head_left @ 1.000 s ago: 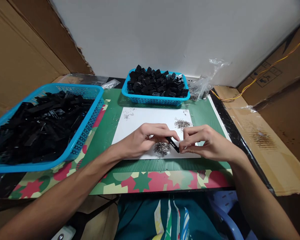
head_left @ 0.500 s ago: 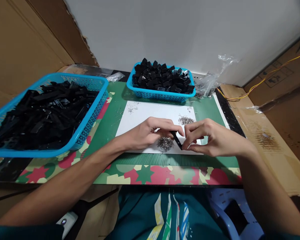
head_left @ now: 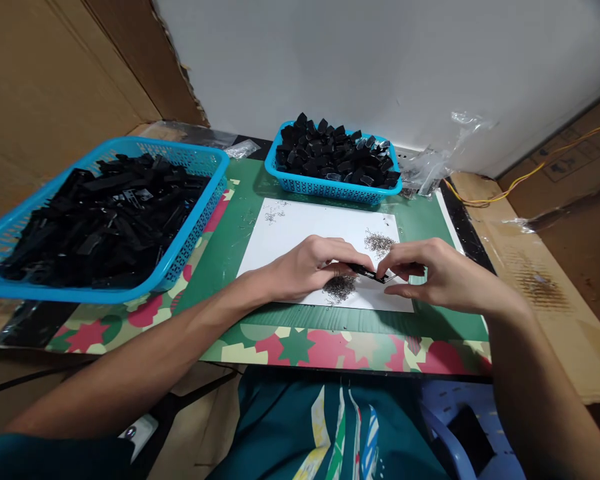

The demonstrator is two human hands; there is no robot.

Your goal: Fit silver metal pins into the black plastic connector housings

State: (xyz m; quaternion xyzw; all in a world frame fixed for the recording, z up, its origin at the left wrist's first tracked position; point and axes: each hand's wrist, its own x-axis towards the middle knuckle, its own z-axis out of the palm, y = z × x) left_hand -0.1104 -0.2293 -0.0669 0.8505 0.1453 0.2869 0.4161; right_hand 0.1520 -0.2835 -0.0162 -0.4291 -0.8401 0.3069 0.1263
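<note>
Pinching a slim black part (head_left: 367, 271), my left hand (head_left: 310, 267) and right hand (head_left: 440, 275) closed on its ends, I see metal bits (head_left: 341, 288) just beneath my fingertips, the far basket (head_left: 330, 193) beyond heaped full.

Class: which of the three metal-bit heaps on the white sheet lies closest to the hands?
The near-edge heap, right beside the left hand; the other two lie farther back.

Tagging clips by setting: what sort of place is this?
Likely a hand-assembly bench: large basket and small basket heaped with black plastic parts, metal bits piled on a white sheet, left hand and right hand pinching one black part.
</note>
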